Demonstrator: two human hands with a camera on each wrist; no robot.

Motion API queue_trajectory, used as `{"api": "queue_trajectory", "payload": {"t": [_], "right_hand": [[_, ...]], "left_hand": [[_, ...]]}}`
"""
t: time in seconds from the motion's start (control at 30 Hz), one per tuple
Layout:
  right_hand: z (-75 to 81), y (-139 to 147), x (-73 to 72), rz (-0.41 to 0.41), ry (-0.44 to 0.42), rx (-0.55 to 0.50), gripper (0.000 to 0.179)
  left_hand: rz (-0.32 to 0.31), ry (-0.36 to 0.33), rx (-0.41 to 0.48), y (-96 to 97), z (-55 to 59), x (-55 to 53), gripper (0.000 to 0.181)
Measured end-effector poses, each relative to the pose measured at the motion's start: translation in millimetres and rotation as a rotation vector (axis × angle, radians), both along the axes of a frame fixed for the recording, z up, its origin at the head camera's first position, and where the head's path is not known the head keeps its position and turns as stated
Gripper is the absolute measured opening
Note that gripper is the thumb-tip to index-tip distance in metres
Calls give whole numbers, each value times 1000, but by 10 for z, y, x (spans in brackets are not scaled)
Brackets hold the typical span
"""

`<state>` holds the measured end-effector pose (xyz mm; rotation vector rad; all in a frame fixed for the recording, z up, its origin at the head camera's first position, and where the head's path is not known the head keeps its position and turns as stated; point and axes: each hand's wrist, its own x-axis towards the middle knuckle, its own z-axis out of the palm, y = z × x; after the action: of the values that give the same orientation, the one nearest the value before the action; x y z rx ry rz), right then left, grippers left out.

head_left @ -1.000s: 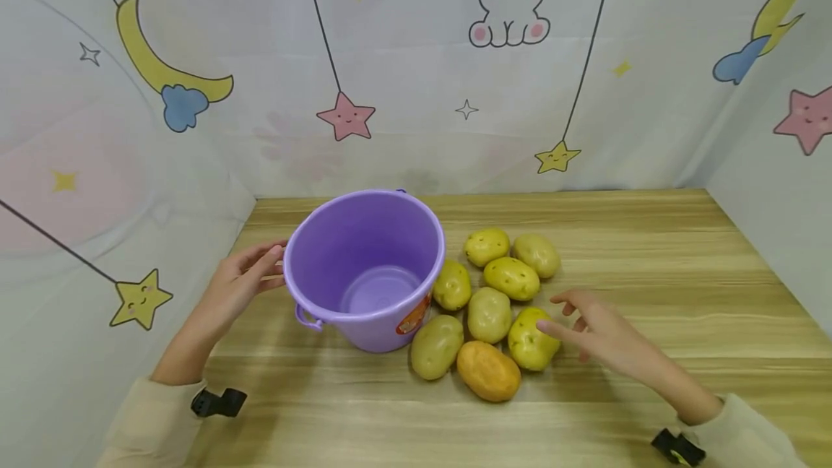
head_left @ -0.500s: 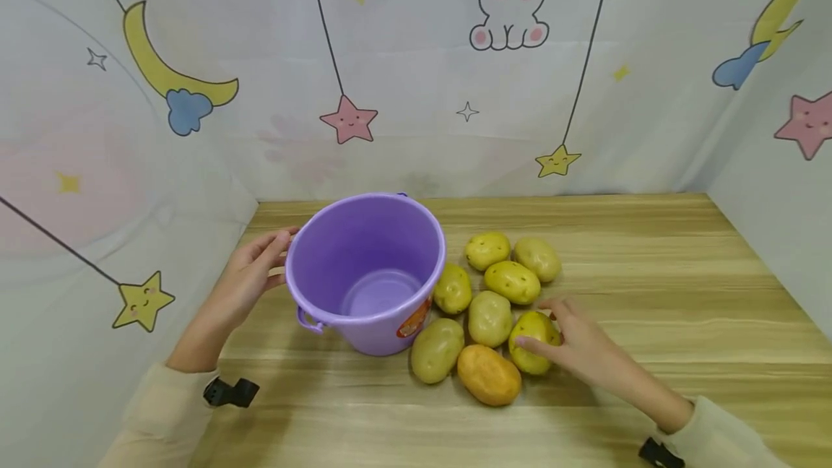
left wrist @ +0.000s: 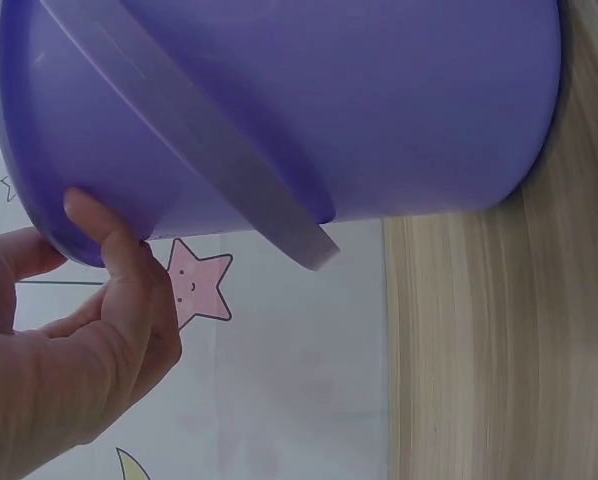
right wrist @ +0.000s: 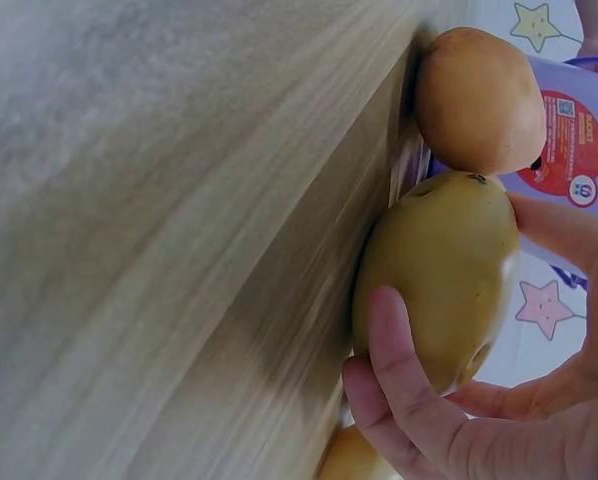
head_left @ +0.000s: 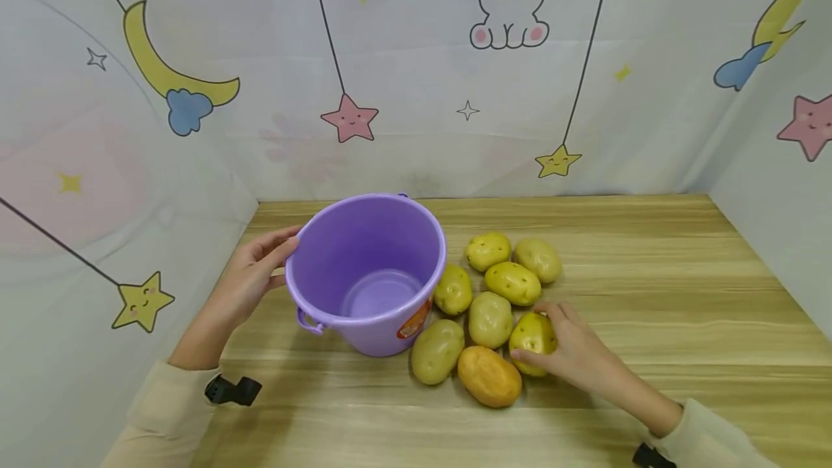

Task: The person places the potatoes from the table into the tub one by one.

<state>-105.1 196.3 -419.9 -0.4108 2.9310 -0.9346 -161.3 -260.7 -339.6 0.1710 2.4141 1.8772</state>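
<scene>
Yellow potato (head_left: 533, 338) on wood table (head_left: 682, 273), right side of cluster — I see right hand (head_left: 578, 349) grasping it, thumb on near side, fingers on far side. Purple bucket (head_left: 367, 251) stands left of potatoes; left hand (head_left: 250, 273) grips its rim at left edge. Orange potato (head_left: 490, 376) at cluster's near edge, just beside grasped one. Six other potatoes (head_left: 490, 319) grouped right of bucket. My left wrist feed shows handle (left wrist: 209, 150) slanting across bucket wall — right wrist feed, red label (right wrist: 564, 145).

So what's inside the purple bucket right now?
Inside the purple bucket, only its round floor and inner wall show. The near stretch of that wall, and the floor's nearest edge, are hidden behind the front rim.
</scene>
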Motion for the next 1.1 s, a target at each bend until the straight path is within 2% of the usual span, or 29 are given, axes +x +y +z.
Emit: {"api": "queue_trajectory", "payload": {"t": [0.3, 0.47, 1.1], "right_hand": [[-27, -3, -25, -8, 16, -20, 78], [-9, -12, -31, -1, -16, -34, 79], [-35, 58, -72, -24, -67, -97, 75]], "left_hand": [[-11, -7, 157, -6, -25, -21, 50], [-16, -11, 229, -14, -33, -30, 40], [-12, -3, 270, -40, -56, -46, 41]]}}
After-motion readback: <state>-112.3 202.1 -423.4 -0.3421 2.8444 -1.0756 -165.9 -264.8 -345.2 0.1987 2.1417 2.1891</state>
